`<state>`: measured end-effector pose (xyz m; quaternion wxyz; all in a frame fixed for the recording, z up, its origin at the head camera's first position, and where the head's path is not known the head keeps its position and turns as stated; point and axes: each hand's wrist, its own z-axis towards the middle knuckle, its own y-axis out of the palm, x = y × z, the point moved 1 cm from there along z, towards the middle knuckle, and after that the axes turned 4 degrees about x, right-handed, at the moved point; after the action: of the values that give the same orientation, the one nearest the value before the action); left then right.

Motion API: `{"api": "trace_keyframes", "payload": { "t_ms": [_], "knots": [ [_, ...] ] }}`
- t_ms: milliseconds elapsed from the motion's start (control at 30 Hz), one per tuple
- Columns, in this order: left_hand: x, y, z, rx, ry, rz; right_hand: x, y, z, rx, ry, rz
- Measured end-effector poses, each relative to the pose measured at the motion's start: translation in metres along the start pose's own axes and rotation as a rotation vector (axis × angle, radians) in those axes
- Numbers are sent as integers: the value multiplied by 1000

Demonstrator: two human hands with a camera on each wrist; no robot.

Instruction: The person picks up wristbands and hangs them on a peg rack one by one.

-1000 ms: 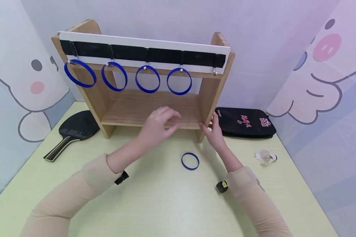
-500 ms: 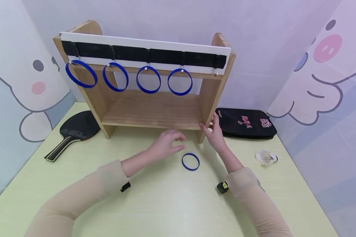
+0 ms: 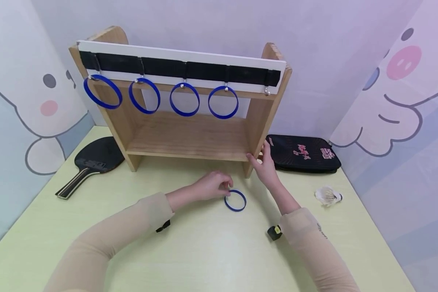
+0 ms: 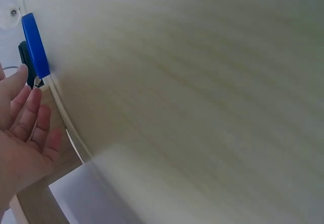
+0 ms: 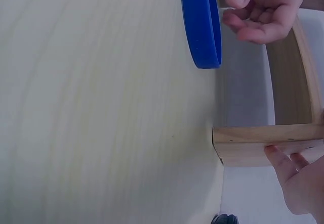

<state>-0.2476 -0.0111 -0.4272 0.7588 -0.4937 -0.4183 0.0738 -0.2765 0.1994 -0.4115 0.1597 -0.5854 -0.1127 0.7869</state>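
Note:
My left hand (image 3: 211, 186) hovers at the left edge of a blue ring (image 3: 236, 210) lying on the table. Its thumb and fingers are bent but apart; in the left wrist view a small gap separates them from the ring (image 4: 35, 44). My right hand (image 3: 266, 168) grips the lower right side panel of a wooden shelf (image 3: 190, 136), thumb at the front edge, fingers round the outer side. The right wrist view shows these fingers (image 5: 283, 166) against the wood. Several blue rings (image 3: 223, 117) hang from hooks along the shelf's top board; the rightmost hook (image 3: 267, 91) is bare.
A black table tennis paddle (image 3: 98, 156) lies left of the shelf. To the right are a black zipped case (image 3: 303, 154) and a shuttlecock (image 3: 328, 196). Printed walls (image 3: 379, 101) stand behind and beside the table (image 3: 204, 251).
My left hand has come down from in front of the shelf, moving right and toward me to the ring on the table. The right hand keeps its hold on the side panel.

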Motion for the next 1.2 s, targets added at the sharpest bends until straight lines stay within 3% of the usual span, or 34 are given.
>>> {"api": "trace_keyframes", "payload": {
  "t_ms": [200, 567, 633, 800, 867, 1200],
  "knots": [
    [-7, 4, 6, -60, -18, -94, 0, -1, 0, -6, 5, 2],
    [-9, 9, 7, -92, -28, -67, -1, 0, -1, 1, -33, -14],
    [-8, 8, 7, -96, -29, -70, -11, -1, -4, -15, -11, 7],
    [-8, 7, 5, -98, -20, -93, -11, -2, -3, -19, 12, 9],
    [-8, 7, 5, -91, -10, -100, -2, -1, 0, -10, 3, 3],
    [1, 3, 2, -43, 65, -111, 0, -1, 0, -6, 0, 13]
  ]
}}
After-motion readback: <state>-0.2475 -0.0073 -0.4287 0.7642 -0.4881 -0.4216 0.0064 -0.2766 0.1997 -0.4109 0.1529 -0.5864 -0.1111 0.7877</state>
